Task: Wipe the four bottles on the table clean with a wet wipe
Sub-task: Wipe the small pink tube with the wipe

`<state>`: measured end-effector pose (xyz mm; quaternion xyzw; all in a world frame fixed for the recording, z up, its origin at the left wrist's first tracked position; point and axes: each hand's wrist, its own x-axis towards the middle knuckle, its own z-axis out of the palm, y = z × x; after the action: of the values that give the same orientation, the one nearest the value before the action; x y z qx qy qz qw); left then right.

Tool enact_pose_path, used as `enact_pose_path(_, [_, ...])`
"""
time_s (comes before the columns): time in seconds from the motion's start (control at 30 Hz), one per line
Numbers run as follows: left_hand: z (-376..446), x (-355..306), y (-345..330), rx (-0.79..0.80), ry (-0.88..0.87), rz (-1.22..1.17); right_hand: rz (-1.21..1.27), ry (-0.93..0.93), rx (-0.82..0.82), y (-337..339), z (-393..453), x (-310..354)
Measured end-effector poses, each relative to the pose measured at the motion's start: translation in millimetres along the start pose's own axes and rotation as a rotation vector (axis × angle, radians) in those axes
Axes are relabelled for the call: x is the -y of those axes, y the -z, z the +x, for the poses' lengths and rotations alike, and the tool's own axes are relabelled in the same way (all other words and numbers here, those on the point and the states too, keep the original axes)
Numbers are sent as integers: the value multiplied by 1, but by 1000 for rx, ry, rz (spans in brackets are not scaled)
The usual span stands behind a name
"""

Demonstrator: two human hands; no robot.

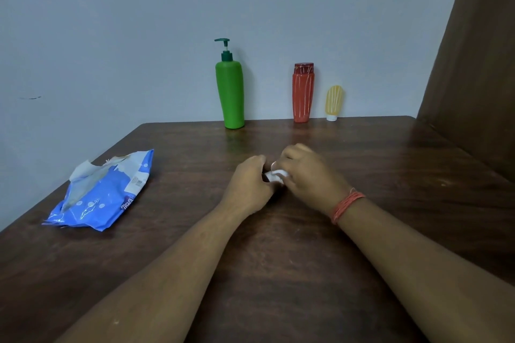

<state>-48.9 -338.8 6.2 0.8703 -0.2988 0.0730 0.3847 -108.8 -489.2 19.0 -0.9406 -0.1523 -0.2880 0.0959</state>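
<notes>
Head view shows a dark wooden table (362, 231) against a pale wall (111, 22), with a brown curtain (479, 64) at the table's far right corner. On the table's left part lies a blue wet-wipe pack (103, 198), its flap open and a white sheet sticking out at the top. A green pump bottle (230, 92) stands upright at the table's far edge, against the wall. Also on that far edge, to the right of the green pump bottle, stands a red bottle (303, 95), and just beside that one a small yellow tube (333, 103) stands on its white cap. A fourth bottle cannot be made out. Near the table's middle, both hands meet over a bunched white wipe (276, 175). The left hand (250, 186) has its fingers curled around something at the wipe; what lies under them is hidden. The right hand (306, 175), with an orange thread band (345, 205) on its wrist, has its fingers curled onto the wipe.
</notes>
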Motion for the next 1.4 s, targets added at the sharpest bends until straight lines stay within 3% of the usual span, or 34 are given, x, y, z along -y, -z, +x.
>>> enact_pose_path(0.17, [0, -1, 0, -11, 25, 12, -76, -206, -113, 5, 4, -21])
enact_pose_path(0.33, [0, 0, 1, 23, 7, -22, -26, 5, -4, 2, -2, 0])
enact_pose_path(0.53, [2, 1, 1, 28, 59, -35, -86, -291, -132, 15, -4, -34])
enact_pose_path(0.73, [1, 2, 1, 28, 31, -47, -54, -45, -30, 4, -4, -4])
enact_pose_path(0.97, [2, 1, 2, 52, 56, -4, -43, -404, -140, 18, -14, -42])
enact_pose_path(1.17, [0, 1, 3, 45, 61, -39, -29, -99, -19, 4, -9, -17])
enact_pose_path(1.3, [1, 1, 3, 47, 72, -45, -49, -343, -186, 13, -11, -37])
enact_pose_path(1.4, [1, 1, 2, 47, 76, -48, -7, -238, -120, 10, -12, -30])
